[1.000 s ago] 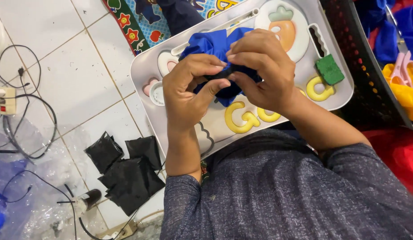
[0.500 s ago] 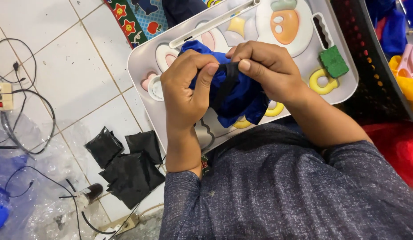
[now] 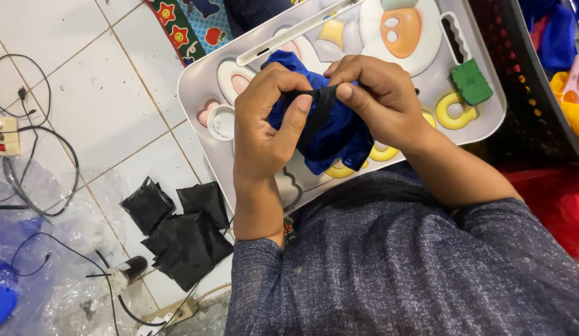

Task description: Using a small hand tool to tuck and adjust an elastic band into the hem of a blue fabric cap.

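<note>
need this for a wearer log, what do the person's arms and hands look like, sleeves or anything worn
Both hands are bare: the left hand and right hand show no gloves, rings or watch. The forearms are bare too. Above them are sleeves of a dark grey-blue flecked knit top, pushed up toward the elbows.

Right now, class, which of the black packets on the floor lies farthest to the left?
The packet at the left end of the pile. It sits apart by the clear plastic, while the others overlap nearer the person's left arm.
</note>
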